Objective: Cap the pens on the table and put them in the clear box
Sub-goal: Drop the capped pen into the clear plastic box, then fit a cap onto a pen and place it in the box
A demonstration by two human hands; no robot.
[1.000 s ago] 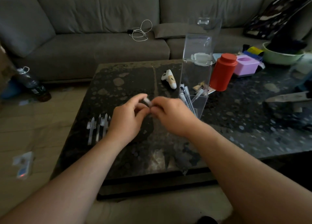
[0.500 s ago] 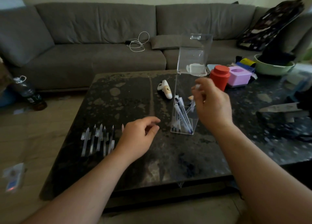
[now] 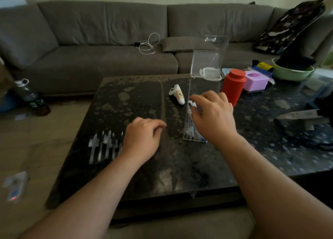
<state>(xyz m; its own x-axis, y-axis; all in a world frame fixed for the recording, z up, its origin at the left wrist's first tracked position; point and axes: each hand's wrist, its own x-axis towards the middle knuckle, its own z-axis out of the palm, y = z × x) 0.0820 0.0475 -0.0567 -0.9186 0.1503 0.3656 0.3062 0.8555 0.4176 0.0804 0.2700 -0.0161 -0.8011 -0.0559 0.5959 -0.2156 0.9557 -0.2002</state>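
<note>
Several uncapped pens with their caps (image 3: 105, 146) lie in a row on the dark table (image 3: 137, 102), just left of my left hand (image 3: 142, 139). That hand hovers low over the table, fingers loosely curled, holding nothing. The tall clear box (image 3: 203, 87) stands at mid-table with its lid (image 3: 210, 58) hinged up. Several capped pens (image 3: 189, 130) lean inside it. My right hand (image 3: 213, 118) covers the box's right side, thumb and forefinger pinched on the top end of a capped pen (image 3: 191, 104) standing inside the box.
A white game controller (image 3: 177, 94) lies just left of the box. A red bottle (image 3: 233, 85), a purple container (image 3: 255, 81) and a green bowl (image 3: 292, 73) stand behind right. A grey sofa runs along the far side. A bottle (image 3: 30, 96) stands on the floor at left.
My hands came apart after joining pen and cap. The right hand carried the pen over the box and lowered it inside. The left hand drifted back toward the row of pens.
</note>
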